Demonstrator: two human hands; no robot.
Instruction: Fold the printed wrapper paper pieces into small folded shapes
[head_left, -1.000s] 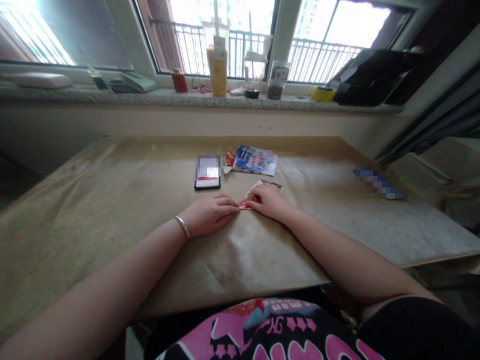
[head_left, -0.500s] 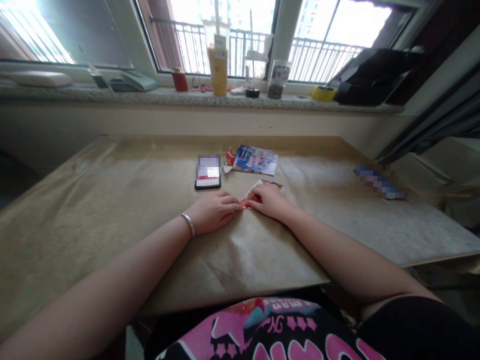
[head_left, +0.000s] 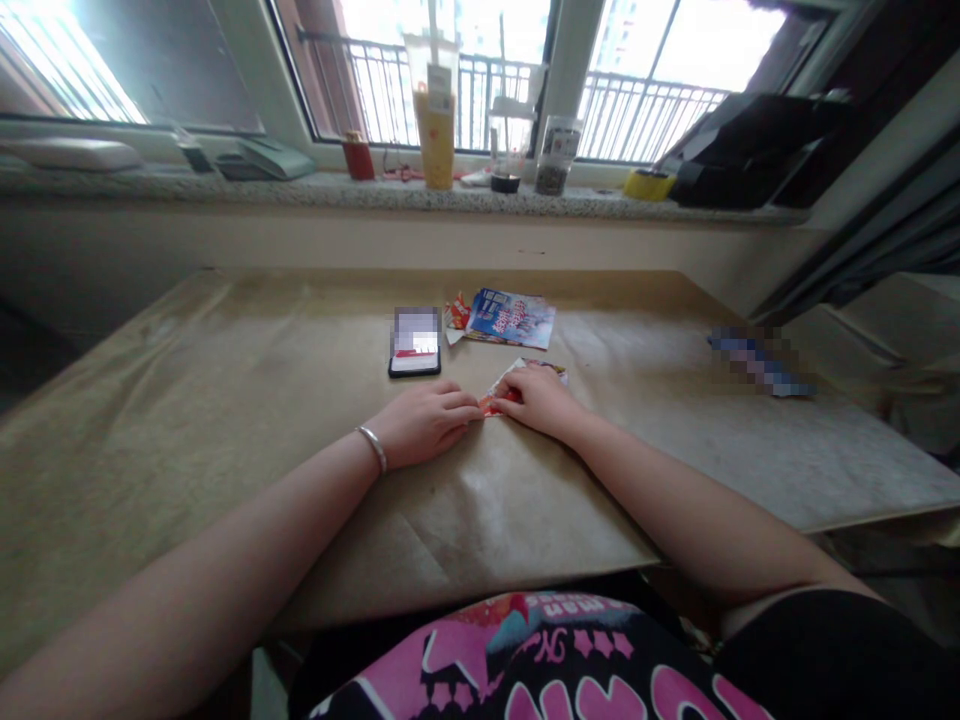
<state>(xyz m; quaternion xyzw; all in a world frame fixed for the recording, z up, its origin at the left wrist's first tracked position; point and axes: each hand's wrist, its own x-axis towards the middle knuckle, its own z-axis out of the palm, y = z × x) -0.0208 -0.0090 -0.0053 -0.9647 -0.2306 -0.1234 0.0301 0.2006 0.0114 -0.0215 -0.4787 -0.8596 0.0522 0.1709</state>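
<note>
A small piece of colourful printed paper [head_left: 495,403], red and white and apparently folded, lies on the table under my fingers. My left hand [head_left: 427,423], with a silver bangle at the wrist, has its fingertips closed on the paper's left corner. From the right, my right hand [head_left: 541,398] covers most of the sheet, its thumb and fingers bent and pressing on it. Just beyond the hands is a stack of printed leaflets [head_left: 514,318], blue and pink on top. Beside the stack sits a red and white folded paper piece [head_left: 457,314].
A phone [head_left: 415,343] lies left of the leaflets. Farther right on the table [head_left: 225,400] is a blurred blue and pink item [head_left: 759,362]. The windowsill holds a tall yellow drink cup [head_left: 435,140], a red container [head_left: 358,158], yellow tape [head_left: 649,184] and a black bag [head_left: 739,150].
</note>
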